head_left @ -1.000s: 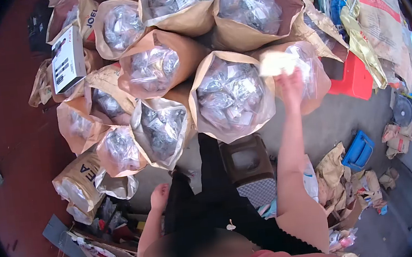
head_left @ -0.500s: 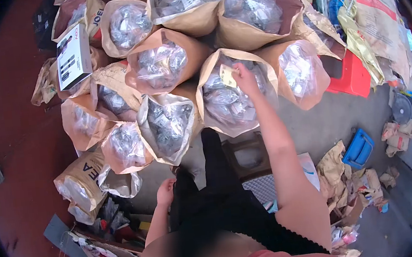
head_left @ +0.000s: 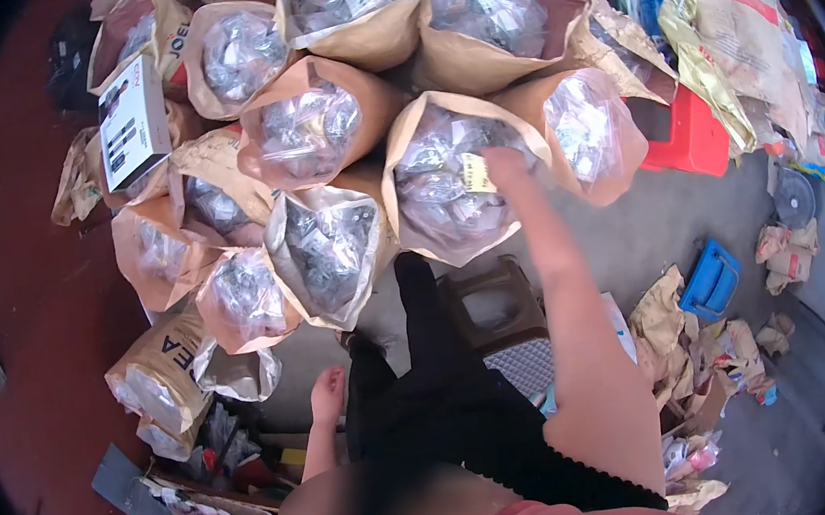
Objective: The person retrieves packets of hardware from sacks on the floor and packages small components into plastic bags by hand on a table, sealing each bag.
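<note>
My right hand (head_left: 507, 167) is over a large open brown paper sack (head_left: 399, 148), at its right side. Its fingers are closed on a small yellow paper slip (head_left: 476, 173) with dark writing on it. Beneath the slip, clear plastic bags (head_left: 447, 204) with small contents and white labels fill the sack; what they contain is too small to tell. My left hand (head_left: 328, 397) hangs low beside my dark trouser leg, apart from the sacks. Its fingers are curled in, and nothing shows in them.
Several similar filled sacks (head_left: 353, 282) crowd around. A white printed box (head_left: 133, 126) leans on the left ones. On the right are a red plastic stool (head_left: 697, 137), a blue plastic object (head_left: 711, 281) and crumpled brown paper (head_left: 661, 322). A brown stool (head_left: 515, 322) stands near my legs.
My right hand has moved slightly down and right with the yellow slip, now lower over the bags. The view has shifted a little, so the sacks appear farther left.
</note>
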